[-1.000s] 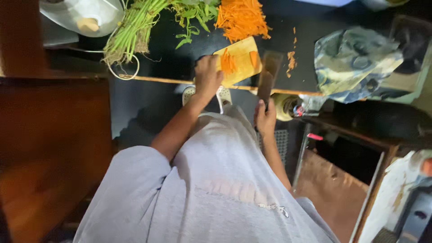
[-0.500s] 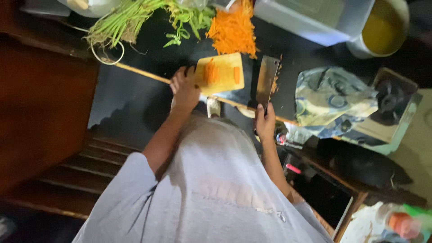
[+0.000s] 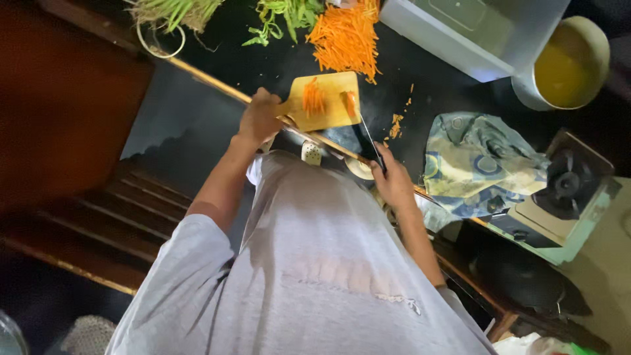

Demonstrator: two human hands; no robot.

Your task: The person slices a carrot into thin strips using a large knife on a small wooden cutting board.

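Observation:
My left hand [image 3: 259, 118] grips the handle of a small wooden cutting board [image 3: 334, 113] above the black counter [image 3: 437, 92]. Thin carrot strips [image 3: 314, 98] and a carrot piece [image 3: 350, 104] lie on the board. In my right hand [image 3: 393, 181] is a knife [image 3: 367, 135], its blade seen edge-on beside the board's right edge. A large pile of shredded carrot [image 3: 345, 36] lies on the counter just beyond the board.
Leafy greens [image 3: 282, 13] and green onions [image 3: 174, 13] lie at the far left of the counter. A white container [image 3: 473, 33] and a pot of yellow liquid [image 3: 568, 62] stand at the right. A patterned cloth [image 3: 476, 164] and a gas stove [image 3: 565, 190] are further right.
The knife's blade has turned from flat to edge-on and now lies against the board's right side. My left hand keeps hold of the board's handle. The view has shifted.

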